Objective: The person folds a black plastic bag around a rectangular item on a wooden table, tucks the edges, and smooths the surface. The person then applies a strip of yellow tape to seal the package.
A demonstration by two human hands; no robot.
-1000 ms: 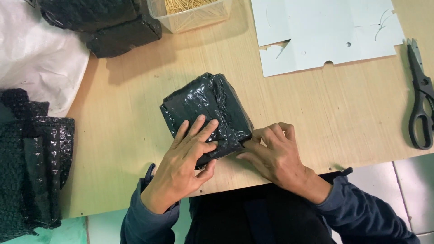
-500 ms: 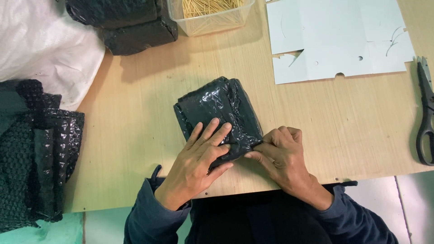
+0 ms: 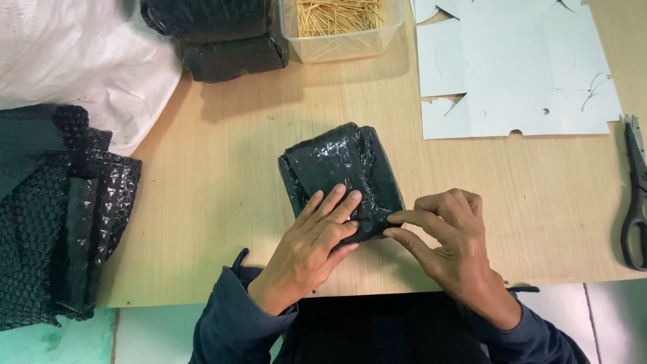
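Note:
A small parcel wrapped in black bubble wrap lies on the wooden table near its front edge. My left hand lies flat on the parcel's near end, fingers spread and pressing the wrap down. My right hand pinches the wrap at the parcel's near right corner with thumb and forefinger. Both sleeves are dark blue.
A roll of black bubble wrap sits at the left over a white sack. Two more black wrapped parcels and a clear tub of thin wooden sticks stand at the back. Flat white cardboard and scissors lie at the right.
The parcel and both hands sit a little further right in view as the camera shifted. My right hand has closed its fingertips on the corner of the wrap.

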